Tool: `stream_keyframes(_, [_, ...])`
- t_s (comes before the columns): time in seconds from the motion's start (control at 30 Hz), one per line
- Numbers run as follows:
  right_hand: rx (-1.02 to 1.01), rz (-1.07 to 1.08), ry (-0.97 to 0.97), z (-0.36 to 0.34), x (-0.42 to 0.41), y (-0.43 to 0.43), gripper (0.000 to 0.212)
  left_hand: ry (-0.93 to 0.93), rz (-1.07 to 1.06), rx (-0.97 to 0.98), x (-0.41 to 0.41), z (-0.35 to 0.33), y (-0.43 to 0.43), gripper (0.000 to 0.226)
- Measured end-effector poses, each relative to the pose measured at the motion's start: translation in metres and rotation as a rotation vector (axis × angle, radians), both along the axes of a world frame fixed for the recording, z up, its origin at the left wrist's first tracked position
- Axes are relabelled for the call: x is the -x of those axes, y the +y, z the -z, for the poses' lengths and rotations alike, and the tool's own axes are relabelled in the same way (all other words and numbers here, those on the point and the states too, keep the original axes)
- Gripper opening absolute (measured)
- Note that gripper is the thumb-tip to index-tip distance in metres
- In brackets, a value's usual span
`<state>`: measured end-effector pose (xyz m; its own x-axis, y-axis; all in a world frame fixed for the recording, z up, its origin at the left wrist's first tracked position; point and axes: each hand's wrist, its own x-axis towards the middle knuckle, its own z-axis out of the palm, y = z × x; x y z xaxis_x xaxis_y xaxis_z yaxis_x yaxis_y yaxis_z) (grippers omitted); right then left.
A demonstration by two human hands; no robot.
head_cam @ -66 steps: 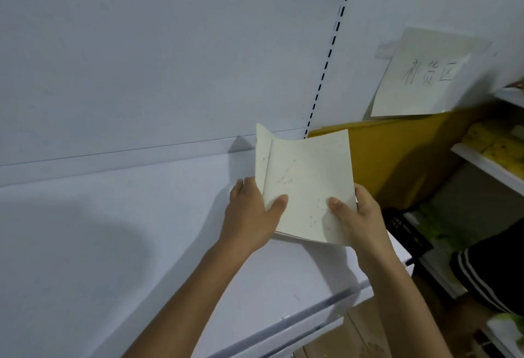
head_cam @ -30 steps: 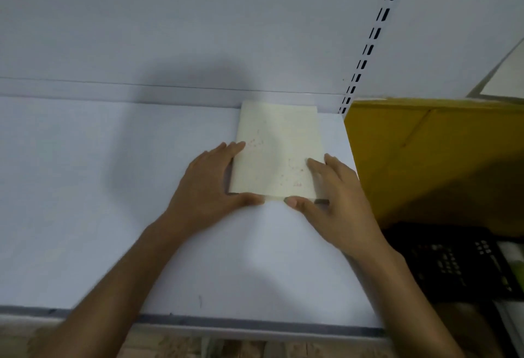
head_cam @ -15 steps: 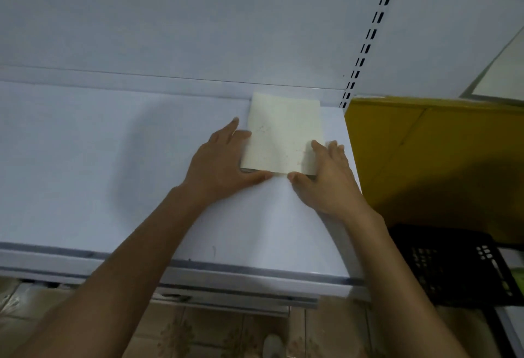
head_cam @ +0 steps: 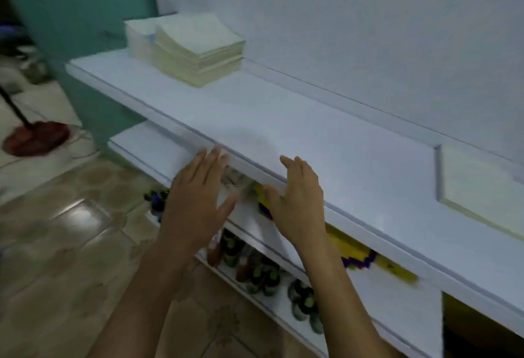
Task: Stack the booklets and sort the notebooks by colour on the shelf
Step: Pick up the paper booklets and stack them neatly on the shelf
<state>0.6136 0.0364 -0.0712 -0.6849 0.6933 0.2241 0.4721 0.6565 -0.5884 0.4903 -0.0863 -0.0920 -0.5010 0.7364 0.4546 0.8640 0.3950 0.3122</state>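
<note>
A cream booklet (head_cam: 482,202) lies flat at the right end of the white shelf (head_cam: 326,142). At the shelf's far left end stand two tall stacks of cream booklets (head_cam: 198,46), the nearer one slightly fanned. My left hand (head_cam: 195,199) and my right hand (head_cam: 297,196) hover in front of the shelf's front edge, both with fingers spread and nothing in them. They are well apart from the booklet and from the stacks.
A lower shelf (head_cam: 255,219) holds yellow packets (head_cam: 354,247), and small dark bottles (head_cam: 263,272) stand below it. A red mop (head_cam: 37,138) rests on the tiled floor at the left. A teal wall (head_cam: 71,3) is behind the shelf end.
Both hands let go of the cream booklet, which stays flat on the shelf. The view swung left and the hands pulled back to the shelf's front edge.
</note>
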Motion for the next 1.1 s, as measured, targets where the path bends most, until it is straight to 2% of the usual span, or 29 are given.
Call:
stream_keyframes(0.1, [-0.048,-0.186,0.024,-0.005,0.065,-0.061,0.057,0.026,-0.125,0.045,0.046,0.002,-0.074,0.068])
stream_keyframes(0.23, [-0.061,-0.311,0.069,-0.003,0.12,-0.118,0.055,0.023,-0.262,0.015,0.088,0.003,-0.136,0.069])
stream_keyframes(0.47, [-0.105,-0.376,0.06,0.004,0.201,-0.124,0.06,-0.052,-0.313,-0.016,0.154,0.023,-0.155,0.07])
stream_keyframes(0.53, [-0.098,-0.358,0.081,0.001,0.229,-0.112,0.058,-0.058,-0.283,-0.021,0.18,0.022,-0.146,0.066])
stream_keyframes(0.7, [-0.064,-0.141,0.356,-0.016,0.31,-0.061,0.035,-0.008,-0.176,-0.051,0.268,0.01,-0.1,0.047])
stream_keyframes(0.9, [-0.166,0.0,0.49,-0.045,0.386,0.007,0.023,0.012,-0.033,-0.076,0.369,-0.015,-0.026,0.039])
stream_keyframes(1.0, [-0.307,0.048,0.411,-0.061,0.418,0.043,0.027,-0.03,0.058,-0.131,0.395,-0.02,0.005,0.037])
stream_keyframes(1.1, [-0.347,0.132,0.193,-0.084,0.448,0.088,0.058,-0.257,0.153,-0.17,0.415,-0.021,0.029,0.036])
